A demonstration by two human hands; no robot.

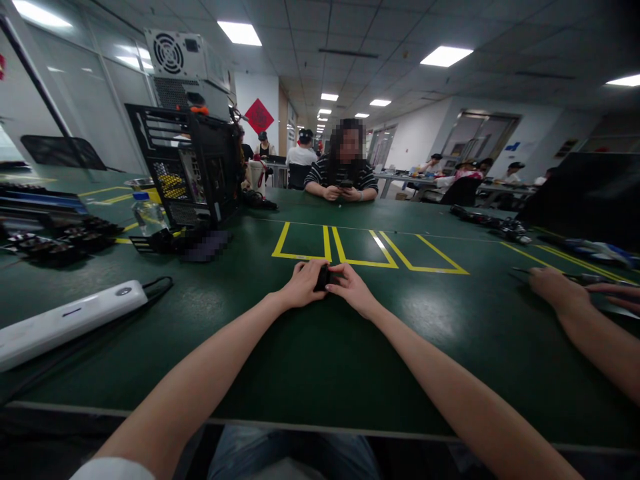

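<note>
My left hand and my right hand meet at the middle of the green table, both stretched far forward. Together they grip a small black object between their curled fingers; most of it is hidden, and I cannot make out what it is. The hands rest just in front of yellow taped rectangles marked on the table top.
A white power strip with a cable lies at the left. An open black computer case stands at the back left beside dark parts. Another person's hand rests at the right near tools. A seated person faces me across the table.
</note>
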